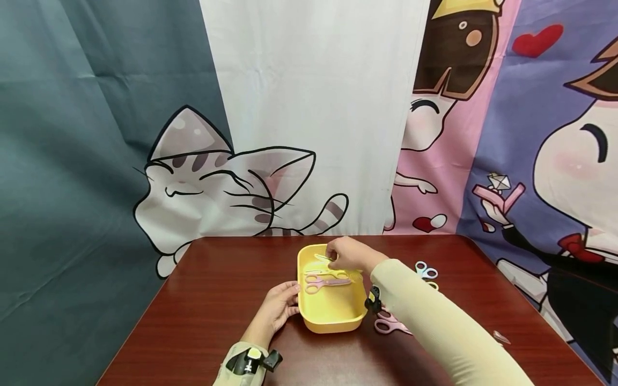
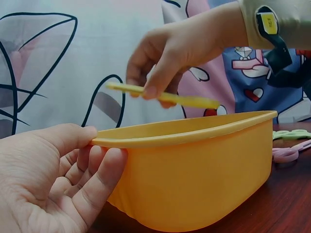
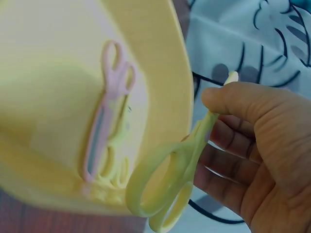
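A yellow plastic bin (image 1: 333, 326) stands on the table. My left hand (image 1: 277, 305) pinches its left rim, thumb on the edge and fingers against the outside wall. Above the far part of the bin, my right hand (image 1: 350, 253) holds yellow scissors (image 3: 197, 138) between thumb and fingers, near the blades. Their handle loops hang over the bin in the right wrist view. Inside the bin lie pink-handled scissors (image 1: 330, 282) beside another pair of yellow scissors (image 1: 335, 274).
Right of the bin, partly behind the right forearm, are light blue scissors (image 1: 426, 273), a yellow-green handle (image 1: 433, 286) and pink scissors (image 1: 389, 325). A small clear piece (image 1: 501, 337) lies near the right edge. A cartoon-printed cloth (image 1: 309, 107) hangs behind the brown table (image 1: 217, 279).
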Demonstrator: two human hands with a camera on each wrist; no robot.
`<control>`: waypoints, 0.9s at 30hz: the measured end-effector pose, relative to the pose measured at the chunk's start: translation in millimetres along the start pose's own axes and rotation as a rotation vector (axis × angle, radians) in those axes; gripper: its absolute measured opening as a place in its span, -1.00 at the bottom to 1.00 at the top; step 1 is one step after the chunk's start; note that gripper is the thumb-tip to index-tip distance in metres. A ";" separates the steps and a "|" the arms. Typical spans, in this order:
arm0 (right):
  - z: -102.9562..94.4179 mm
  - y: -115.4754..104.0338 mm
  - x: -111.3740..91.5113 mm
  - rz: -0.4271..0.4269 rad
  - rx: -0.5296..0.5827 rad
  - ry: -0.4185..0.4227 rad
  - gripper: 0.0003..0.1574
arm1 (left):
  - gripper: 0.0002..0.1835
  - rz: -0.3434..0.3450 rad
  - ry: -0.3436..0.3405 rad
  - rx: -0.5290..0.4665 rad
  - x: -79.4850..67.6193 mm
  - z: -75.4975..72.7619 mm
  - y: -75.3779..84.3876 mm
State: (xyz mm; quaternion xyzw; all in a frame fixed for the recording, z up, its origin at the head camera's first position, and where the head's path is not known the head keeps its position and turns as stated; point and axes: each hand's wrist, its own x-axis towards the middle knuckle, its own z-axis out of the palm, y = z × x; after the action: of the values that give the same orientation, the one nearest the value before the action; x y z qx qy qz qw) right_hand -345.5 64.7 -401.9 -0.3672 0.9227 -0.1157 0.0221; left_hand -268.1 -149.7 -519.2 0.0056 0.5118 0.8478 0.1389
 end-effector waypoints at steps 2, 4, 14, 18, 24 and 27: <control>6.9 -4.2 3.1 -0.037 -0.018 -0.026 -0.79 | -0.56 0.003 0.006 -0.001 2.5 -1.4 -2.5; 13.7 -8.1 5.2 -0.069 -0.032 -0.057 -0.80 | -0.56 0.006 0.012 0.002 4.8 -2.8 -5.3; 39.8 -15.9 9.9 -0.201 -0.091 -0.041 -0.80 | -0.62 0.033 0.007 0.011 6.5 -6.3 -8.2; 48.8 -16.6 7.4 -0.174 -0.096 -0.109 -0.82 | -0.61 0.024 0.003 0.007 5.5 -6.2 -7.9; 58.7 -21.5 3.6 -0.150 -0.071 -0.165 -0.82 | -0.57 0.011 0.002 0.011 6.0 -6.3 -6.9; 62.6 -23.5 1.3 -0.127 -0.079 -0.187 -0.82 | -0.56 0.001 0.003 0.006 7.1 -6.1 -6.2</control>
State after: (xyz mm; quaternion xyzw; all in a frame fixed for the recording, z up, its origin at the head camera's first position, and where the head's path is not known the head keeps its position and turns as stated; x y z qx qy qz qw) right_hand -322.8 34.9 -457.3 -0.4345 0.8954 -0.0455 0.0861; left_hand -274.4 -150.5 -528.4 0.0049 0.5144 0.8464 0.1378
